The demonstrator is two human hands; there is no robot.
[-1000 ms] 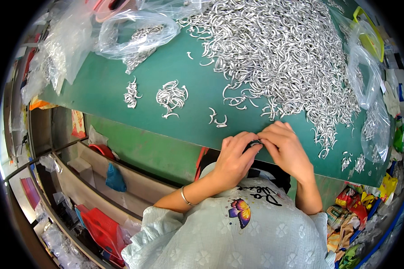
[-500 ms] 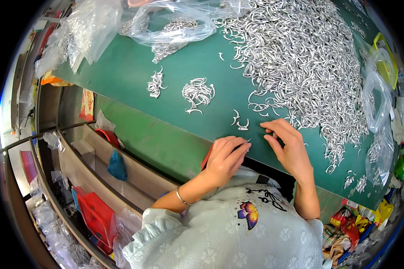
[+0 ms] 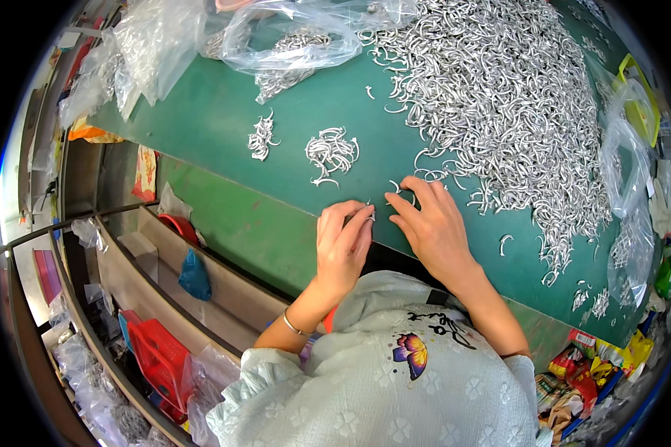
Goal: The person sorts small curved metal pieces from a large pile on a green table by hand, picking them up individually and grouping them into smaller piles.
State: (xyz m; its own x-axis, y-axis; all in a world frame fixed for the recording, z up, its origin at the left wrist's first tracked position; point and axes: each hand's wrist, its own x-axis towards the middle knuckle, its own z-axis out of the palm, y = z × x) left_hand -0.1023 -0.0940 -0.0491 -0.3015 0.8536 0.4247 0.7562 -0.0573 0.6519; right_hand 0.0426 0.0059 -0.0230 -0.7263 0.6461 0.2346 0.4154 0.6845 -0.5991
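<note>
My left hand (image 3: pixel 341 242) is at the near edge of the green table, its fingertips pinched together on a small silvery curved metal piece (image 3: pixel 371 214), mostly hidden by the fingers. Just to its right, my right hand (image 3: pixel 434 229) reaches over the tabletop with thumb and fingers bent and apart. Its fingertips are beside a loose curved piece (image 3: pixel 394 186) on the table; whether they touch it I cannot tell. Farther back lie two small heaps of the same pieces, a smaller heap (image 3: pixel 262 137) and a rounder heap (image 3: pixel 331 153).
A large pile of curved metal pieces (image 3: pixel 499 104) covers the table's right half. Clear plastic bags (image 3: pixel 294 45) with pieces lie at the back, another bag (image 3: pixel 625 164) at the right edge. Below on the left are a shelf trough (image 3: pixel 201 298) and a red basket (image 3: pixel 156 357).
Both hands have shifted left and slightly away from me. The right hand now covers the spot where two loose pieces lay, and a single piece on the right has come into full view.
</note>
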